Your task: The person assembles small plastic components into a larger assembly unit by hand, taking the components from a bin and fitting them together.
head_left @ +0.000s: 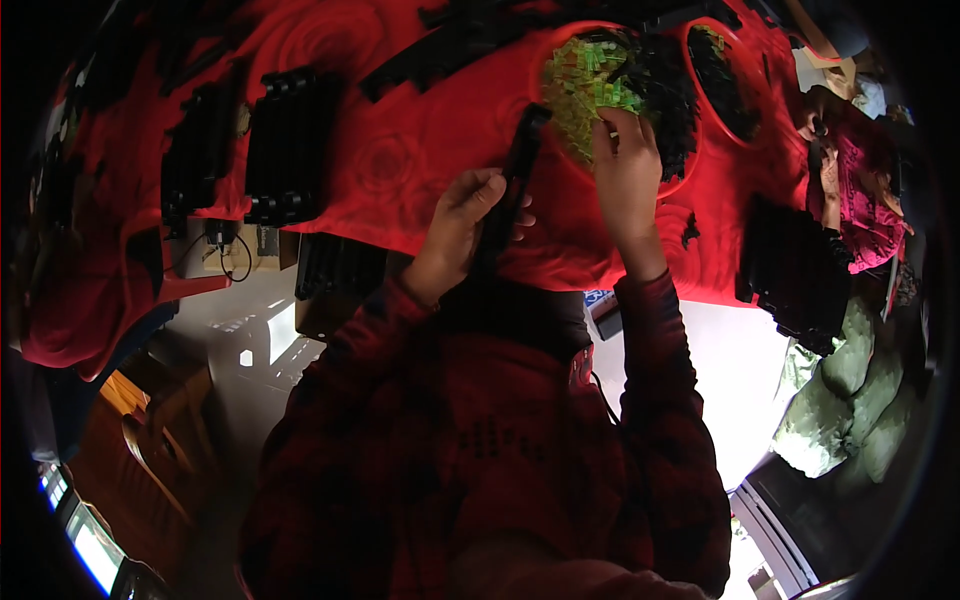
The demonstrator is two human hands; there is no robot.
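Observation:
My left hand (466, 222) is closed round a long, narrow black plastic part (521, 150), which it holds upright and slightly tilted above the near edge of the red-covered table. To its right, my right hand (628, 180) reaches into a round red basin (549, 50). Its fingertips are pinched together at the small translucent yellow-green plastic pieces (590, 75); what they hold, if anything, is hidden. Small black pieces (672, 95) fill the basin's right side.
A second red basin (757, 60) with black pieces stands farther right. Stacks of black parts lie on the table, at left (290, 150) and right (795, 265). Another person in pink (868, 200) is at the right. Pale sacks (825, 420) and a red chair (75, 310) stand lower.

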